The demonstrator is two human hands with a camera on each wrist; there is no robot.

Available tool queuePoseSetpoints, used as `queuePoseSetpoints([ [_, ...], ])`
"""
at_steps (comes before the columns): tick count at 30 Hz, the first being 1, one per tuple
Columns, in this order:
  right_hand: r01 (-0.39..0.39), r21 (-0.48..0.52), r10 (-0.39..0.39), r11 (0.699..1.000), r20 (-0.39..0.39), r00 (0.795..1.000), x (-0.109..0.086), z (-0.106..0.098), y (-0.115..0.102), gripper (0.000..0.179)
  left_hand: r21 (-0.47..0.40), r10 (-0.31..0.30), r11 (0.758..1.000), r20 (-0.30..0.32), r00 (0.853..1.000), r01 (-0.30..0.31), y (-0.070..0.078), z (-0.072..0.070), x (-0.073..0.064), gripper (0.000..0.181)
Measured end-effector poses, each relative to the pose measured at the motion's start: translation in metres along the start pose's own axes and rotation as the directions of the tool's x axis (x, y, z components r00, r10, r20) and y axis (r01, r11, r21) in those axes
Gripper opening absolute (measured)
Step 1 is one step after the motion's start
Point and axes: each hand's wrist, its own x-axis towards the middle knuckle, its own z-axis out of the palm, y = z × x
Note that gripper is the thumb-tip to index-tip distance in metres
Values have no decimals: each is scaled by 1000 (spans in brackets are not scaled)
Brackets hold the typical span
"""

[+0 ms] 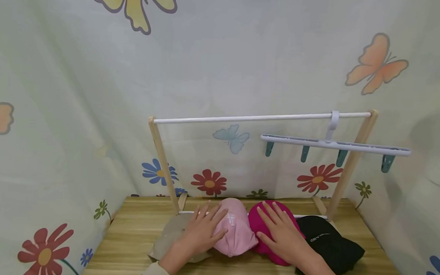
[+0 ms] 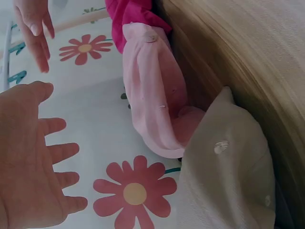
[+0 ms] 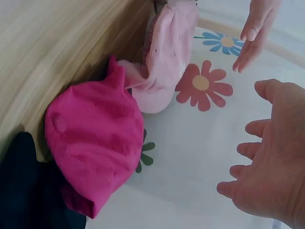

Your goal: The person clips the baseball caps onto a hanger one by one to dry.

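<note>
Left hand [image 1: 204, 230] near beige cap [image 2: 228, 167], right hand [image 1: 283, 236] near magenta cap [image 3: 97, 131]; both spread wide, empty. Clip hanger [image 1: 372, 149] hooked over rail [image 1: 243, 119], so clips [image 1: 341, 158] dangle free.

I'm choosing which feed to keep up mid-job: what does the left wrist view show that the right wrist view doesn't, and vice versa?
Only the left wrist view shows the beige cap and the teal clips.

Only the right wrist view shows the black cap and a blue printed flower.

Both show the pink cap, the magenta cap, which the left wrist view cuts off, the wood-grain tabletop, the left hand and the right hand.
</note>
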Motion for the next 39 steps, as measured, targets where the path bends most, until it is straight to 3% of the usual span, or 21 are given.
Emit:
queuePoseSetpoints([
  [12,56,32,-57,998,57,997,1,21,-11,63,-30,51,998,62,997,-49,1,8,-9,59],
  [21,87,70,-89,994,20,996,1,35,-12,62,-55,109,993,15,994,-108,-2,21,-14,59],
  [27,64,92,-70,994,60,996,-3,45,-11,63,-61,133,989,17,991,-132,2,33,-20,59],
  [32,67,103,-75,992,77,994,-4,51,-13,65,-57,130,990,-2,992,-130,4,37,-26,59],
  [39,118,73,-121,990,36,992,-4,56,-12,69,-34,117,993,12,993,-117,1,40,-28,63],
])
